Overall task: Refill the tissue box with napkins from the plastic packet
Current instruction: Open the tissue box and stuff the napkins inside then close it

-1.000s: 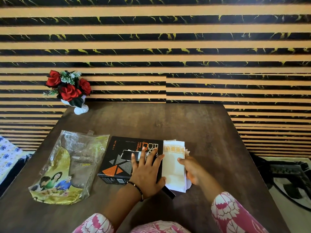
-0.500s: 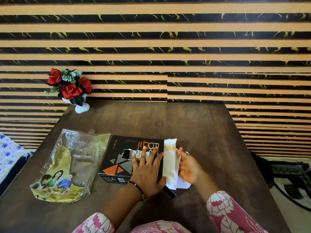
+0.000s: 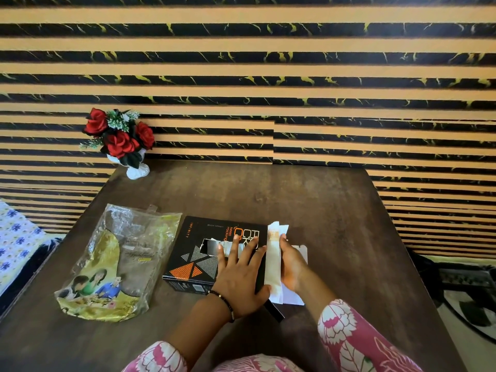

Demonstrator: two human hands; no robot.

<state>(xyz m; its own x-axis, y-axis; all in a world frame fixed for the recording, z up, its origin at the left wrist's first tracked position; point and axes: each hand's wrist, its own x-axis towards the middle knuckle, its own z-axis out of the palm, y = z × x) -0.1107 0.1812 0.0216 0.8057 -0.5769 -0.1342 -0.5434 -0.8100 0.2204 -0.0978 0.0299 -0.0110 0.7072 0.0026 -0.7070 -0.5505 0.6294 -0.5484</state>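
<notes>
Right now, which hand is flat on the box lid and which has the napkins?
The left hand lies palm-down, fingers spread, on the black tissue box. The right hand presses the upright napkins against the box's right end.

Napkins (image 3: 273, 260) against tissue box (image 3: 198, 251)

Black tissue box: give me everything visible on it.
The black tissue box looks like printed cardboard, lying flat on the wooden table right of the plastic packet, apart from it. Its top carries orange and grey triangles, orange and white lettering and a rough cut slot showing white inside. The left hand presses flat on top. The right hand holds the napkins on edge against its right end, where a dark flap juts out.
</notes>
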